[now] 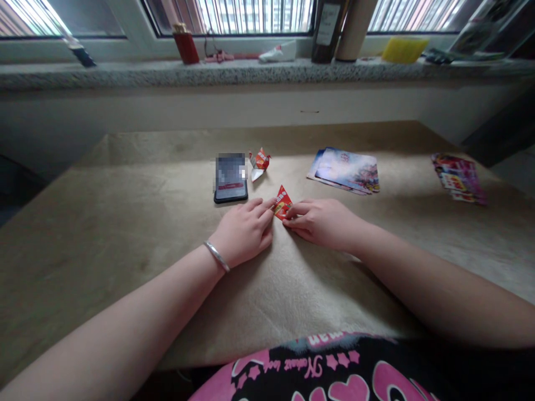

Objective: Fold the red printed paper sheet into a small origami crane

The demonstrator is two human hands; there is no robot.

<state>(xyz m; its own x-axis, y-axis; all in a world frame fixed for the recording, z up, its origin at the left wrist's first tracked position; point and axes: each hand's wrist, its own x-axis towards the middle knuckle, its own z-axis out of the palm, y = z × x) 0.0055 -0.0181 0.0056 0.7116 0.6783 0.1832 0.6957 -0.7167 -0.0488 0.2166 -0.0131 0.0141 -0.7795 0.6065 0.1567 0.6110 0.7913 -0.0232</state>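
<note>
Right hand (324, 223) pinches the red paper (282, 200) near its lower right edge; left hand (246, 231) loosely spread, fingertip on left edge. Align edges, crease firmly.

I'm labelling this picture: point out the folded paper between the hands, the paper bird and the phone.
Folded paper (282, 201): head view, middle of its printed face.
Paper bird (261, 161): head view, its red body.
Phone (230, 179): head view, middle of its screen.

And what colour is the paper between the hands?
Mostly red: the paper shows best in the head view.
</note>
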